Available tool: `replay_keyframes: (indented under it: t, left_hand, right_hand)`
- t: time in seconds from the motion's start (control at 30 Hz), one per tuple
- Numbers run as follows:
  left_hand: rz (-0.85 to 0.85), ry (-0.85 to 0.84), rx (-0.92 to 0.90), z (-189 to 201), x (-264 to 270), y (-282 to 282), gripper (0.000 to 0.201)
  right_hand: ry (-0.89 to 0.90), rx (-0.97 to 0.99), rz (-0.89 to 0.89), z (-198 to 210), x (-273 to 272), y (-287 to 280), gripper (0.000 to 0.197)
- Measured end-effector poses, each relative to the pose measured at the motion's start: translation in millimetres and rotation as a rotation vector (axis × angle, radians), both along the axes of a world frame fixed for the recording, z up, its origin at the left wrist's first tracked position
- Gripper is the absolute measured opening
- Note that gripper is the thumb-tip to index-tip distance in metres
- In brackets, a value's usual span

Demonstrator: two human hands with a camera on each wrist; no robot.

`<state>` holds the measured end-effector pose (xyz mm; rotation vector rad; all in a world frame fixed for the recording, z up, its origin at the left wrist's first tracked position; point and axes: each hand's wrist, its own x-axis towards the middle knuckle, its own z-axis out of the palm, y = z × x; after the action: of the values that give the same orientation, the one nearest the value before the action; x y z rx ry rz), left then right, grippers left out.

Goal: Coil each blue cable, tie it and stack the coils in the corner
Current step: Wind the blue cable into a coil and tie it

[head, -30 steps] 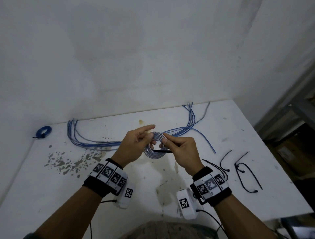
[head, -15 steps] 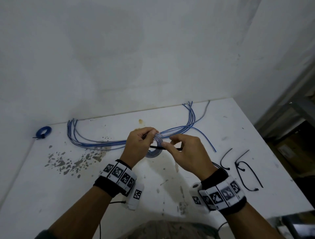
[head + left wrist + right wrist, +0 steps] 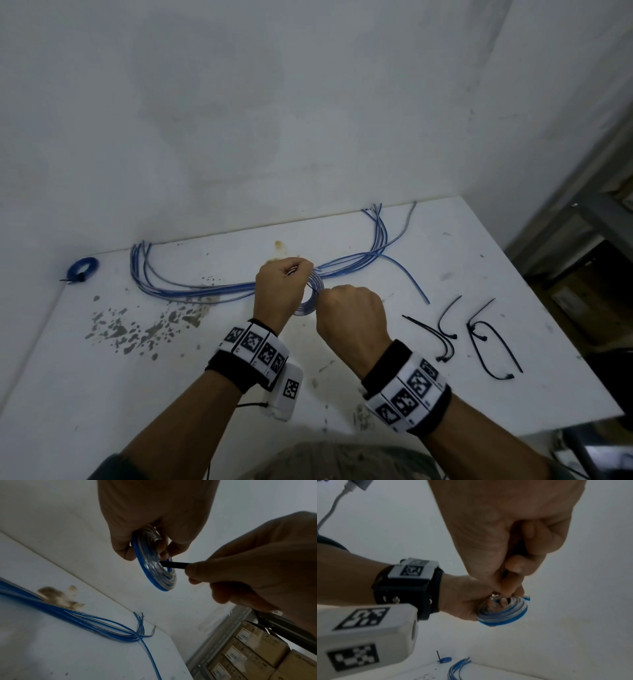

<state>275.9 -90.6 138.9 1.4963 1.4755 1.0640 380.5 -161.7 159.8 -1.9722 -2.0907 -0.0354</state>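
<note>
My left hand (image 3: 281,291) grips a small coil of blue cable (image 3: 310,301) above the middle of the white table (image 3: 102,394). In the left wrist view the coil (image 3: 154,563) stands on edge under the curled fingers. My right hand (image 3: 349,315) pinches a black cable tie (image 3: 173,565) that runs through the coil's centre. The right wrist view shows the coil (image 3: 503,614) held between both hands. A tied blue coil (image 3: 82,269) lies in the far left corner. Several loose blue cables (image 3: 205,291) lie along the back wall.
Several black cable ties (image 3: 479,335) lie on the table to the right of my hands. Dark stains (image 3: 137,325) mark the table's left part. Beyond the table's right edge stand a metal rack (image 3: 214,646) and cardboard boxes (image 3: 254,655).
My right hand has turned over and closed into a fist on the tie, drawing it towards me. My left hand has curled tighter on the coil, which now stands more on edge.
</note>
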Motion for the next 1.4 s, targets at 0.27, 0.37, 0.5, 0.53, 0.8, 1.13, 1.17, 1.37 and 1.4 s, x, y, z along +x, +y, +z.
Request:
replay_keyframes:
  t: [0.27,0.37,0.5,0.53,0.8,1.13,1.17,1.37,1.4]
  left_hand:
    - [0.114,-0.109,-0.156,7.0,1.4,-2.0,0.033]
    - [0.16,-0.158,-0.224,8.1,2.5,-1.8,0.023]
    - [0.279,-0.231,-0.367,13.5,2.0,3.6,0.02]
    - [0.302,-0.248,-0.406,15.4,1.4,4.7,0.02]
    - [0.277,-0.267,-0.449,20.6,-2.8,11.6,0.026]
    - [0.219,-0.261,-0.444,15.3,3.2,8.6,0.019]
    - [0.208,-0.251,-0.437,15.1,3.8,8.9,0.019]
    - [0.169,-0.287,-0.349,16.0,-5.1,14.6,0.016]
    - [0.17,-0.288,-0.326,14.6,-8.0,15.7,0.016]
  right_hand:
    - [0.154,-0.075,-0.007,-5.0,-22.0,9.8,0.043]
    - [0.166,-0.078,-0.025,9.0,-25.4,9.1,0.039]
    - [0.139,-0.051,-0.027,14.8,-26.8,11.6,0.025]
    - [0.161,-0.05,-0.018,15.4,-26.8,10.7,0.035]
    - [0.099,-0.054,-0.047,-5.0,-28.5,15.9,0.019]
    - [0.176,0.08,-0.036,-22.5,-18.0,17.1,0.029]
    - [0.182,0.112,-0.035,-21.7,-18.4,18.8,0.029]
    - [0.232,0.241,0.08,-30.4,-14.0,19.6,0.021]
    - [0.241,0.258,0.11,-32.5,-11.3,17.1,0.018]
